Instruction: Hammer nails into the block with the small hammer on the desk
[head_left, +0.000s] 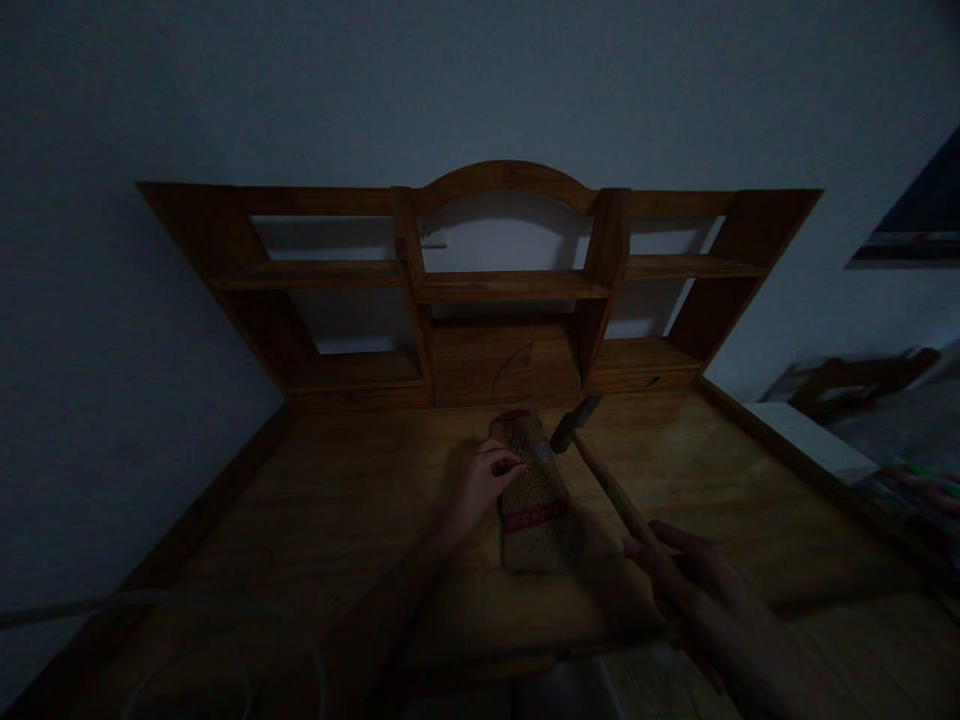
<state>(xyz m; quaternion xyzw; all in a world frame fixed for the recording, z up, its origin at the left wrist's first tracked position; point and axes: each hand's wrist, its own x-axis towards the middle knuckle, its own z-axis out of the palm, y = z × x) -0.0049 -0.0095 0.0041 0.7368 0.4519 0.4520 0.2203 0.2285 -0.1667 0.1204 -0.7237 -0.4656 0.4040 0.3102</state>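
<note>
A brown block (534, 505) with red bands lies on the wooden desk (345, 500), lengthwise away from me. My left hand (480, 485) rests at its left side, fingertips pinched on something small on its top face; what it pinches is too dark to tell. My right hand (694, 585) grips the wooden handle of a hammer (611, 485). The hammer's dark head hovers just beyond the block's far right corner.
A wooden hutch with open shelves (510, 285) stands at the back of the desk against a white wall. A raised rim (787, 445) runs along the desk's right side. Furniture and dim clutter (885, 400) lie to the right. The scene is very dark.
</note>
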